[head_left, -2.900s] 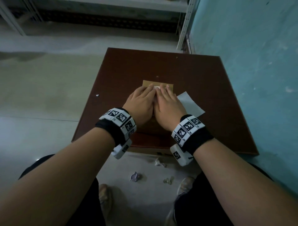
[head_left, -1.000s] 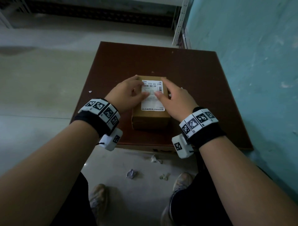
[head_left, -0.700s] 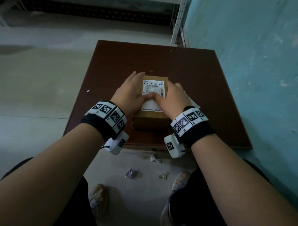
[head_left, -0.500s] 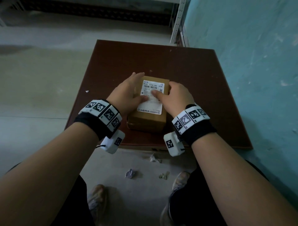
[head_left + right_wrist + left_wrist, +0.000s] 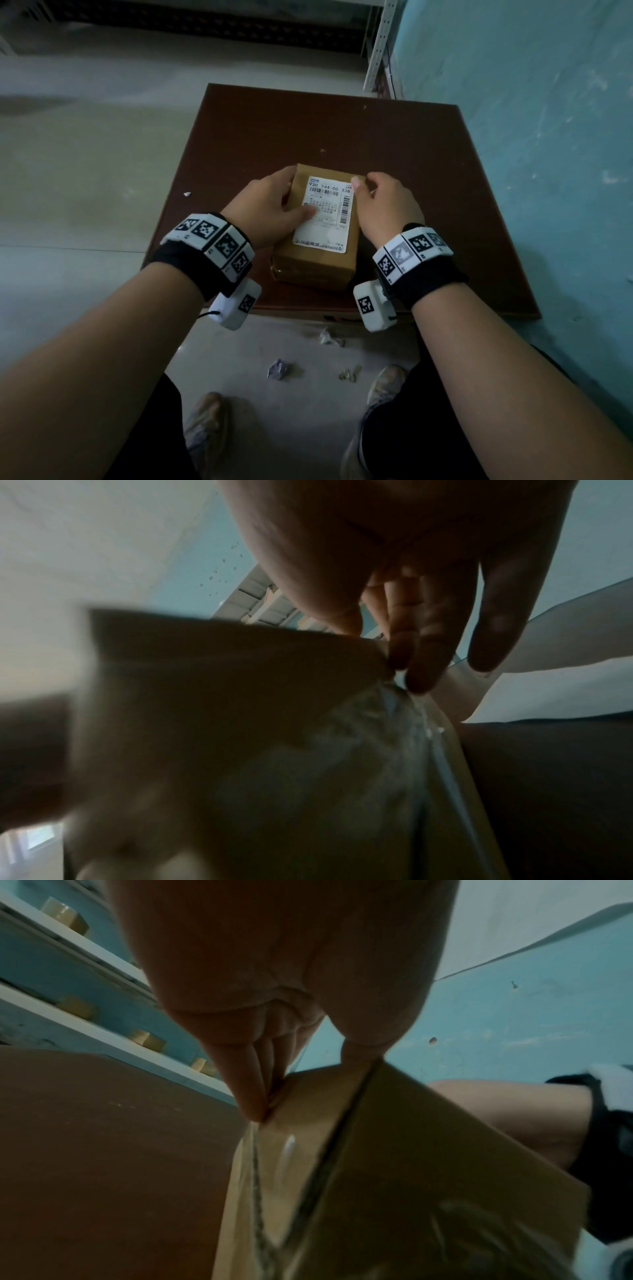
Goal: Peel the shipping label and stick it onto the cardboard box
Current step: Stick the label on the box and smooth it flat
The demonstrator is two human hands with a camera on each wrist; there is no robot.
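Note:
A brown cardboard box [image 5: 313, 267] lies on the dark brown table [image 5: 308, 130], near its front edge. A white shipping label [image 5: 325, 214] with barcodes is stuck flat on the box's top. My left hand [image 5: 287, 202] holds the box's left side, thumb on the label's left part and fingers down the side wall [image 5: 253, 1096]. My right hand [image 5: 366, 186] grips the right side, its thumb on the label's far right corner and its fingers [image 5: 421, 653] curled down beside the box [image 5: 222, 696]. In the left wrist view the box [image 5: 411, 1150] shows its taped seam.
A turquoise wall [image 5: 531, 137] runs close along the table's right edge. A white metal shelf post [image 5: 376, 44] stands behind the table. Crumpled paper scraps [image 5: 279, 370] lie on the floor by my shoes. A pale sheet [image 5: 459, 691] shows under my right fingers.
Both hands earlier lay flat together over the box top. They have since spread to its sides, uncovering the label. The right thumb has slid to the label's far right corner.

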